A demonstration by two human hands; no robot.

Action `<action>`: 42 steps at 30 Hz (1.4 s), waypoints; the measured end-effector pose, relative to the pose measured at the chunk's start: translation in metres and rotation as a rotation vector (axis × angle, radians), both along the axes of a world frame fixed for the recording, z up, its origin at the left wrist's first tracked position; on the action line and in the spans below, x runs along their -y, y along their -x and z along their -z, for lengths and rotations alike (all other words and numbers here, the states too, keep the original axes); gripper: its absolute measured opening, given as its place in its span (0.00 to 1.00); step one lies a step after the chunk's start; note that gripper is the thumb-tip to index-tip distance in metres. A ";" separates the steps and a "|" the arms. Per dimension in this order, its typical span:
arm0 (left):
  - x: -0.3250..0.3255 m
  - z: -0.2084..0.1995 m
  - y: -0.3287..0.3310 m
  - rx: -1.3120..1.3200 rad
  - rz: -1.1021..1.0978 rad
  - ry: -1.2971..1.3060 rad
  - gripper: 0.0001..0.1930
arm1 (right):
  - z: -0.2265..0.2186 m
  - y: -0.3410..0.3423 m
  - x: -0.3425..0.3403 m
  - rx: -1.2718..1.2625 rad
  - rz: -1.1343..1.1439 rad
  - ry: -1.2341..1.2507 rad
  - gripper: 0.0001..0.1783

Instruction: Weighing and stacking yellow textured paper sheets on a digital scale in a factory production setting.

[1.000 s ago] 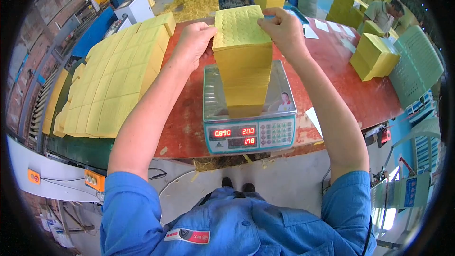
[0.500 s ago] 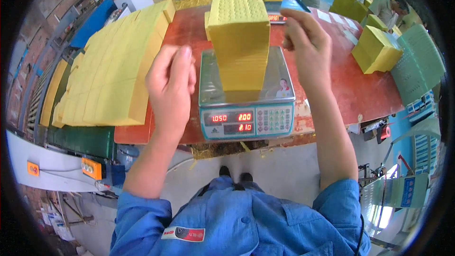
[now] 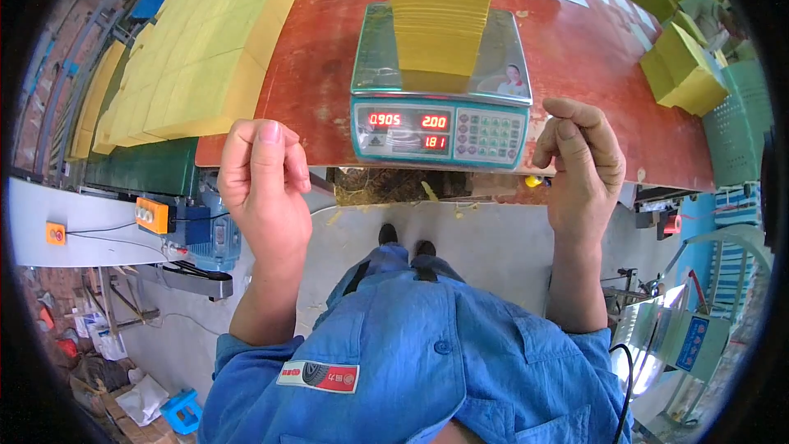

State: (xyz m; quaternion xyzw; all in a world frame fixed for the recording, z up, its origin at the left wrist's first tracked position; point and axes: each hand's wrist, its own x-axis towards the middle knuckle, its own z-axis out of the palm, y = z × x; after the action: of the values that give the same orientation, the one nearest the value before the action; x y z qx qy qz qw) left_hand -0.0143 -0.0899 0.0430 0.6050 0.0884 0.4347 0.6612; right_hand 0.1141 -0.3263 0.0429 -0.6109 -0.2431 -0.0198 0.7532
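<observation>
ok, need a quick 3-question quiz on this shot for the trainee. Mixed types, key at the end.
1. Multiple choice. From the person's viewpoint, where do the broad rows of yellow blocks lie relative to the tall yellow stack?
A) to its right
B) to its left
C) on top of it

2. Short answer. What does the tall yellow stack stand on?

3. True or false. The person's left hand and right hand are both clear of the tall yellow stack.

Key: 1. B; 2. The platform of the scale; 3. True.
</observation>
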 end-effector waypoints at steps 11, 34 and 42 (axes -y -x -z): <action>0.016 -0.009 -0.017 0.016 0.067 -0.051 0.10 | -0.005 0.005 0.014 -0.079 0.023 -0.024 0.10; -0.117 -0.057 -0.266 -0.515 0.735 0.283 0.39 | 0.049 -0.175 -0.110 -0.610 0.057 -0.088 0.35; -0.093 -0.055 -0.274 -0.783 0.948 0.149 0.34 | 0.097 -0.154 -0.140 -0.080 0.172 -0.134 0.30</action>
State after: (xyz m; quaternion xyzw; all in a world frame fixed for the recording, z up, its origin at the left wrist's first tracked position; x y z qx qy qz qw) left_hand 0.2592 0.0028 0.0981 0.6452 0.0761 -0.1681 0.7414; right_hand 0.2683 -0.1860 -0.0537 -0.5780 -0.1578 -0.0763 0.7970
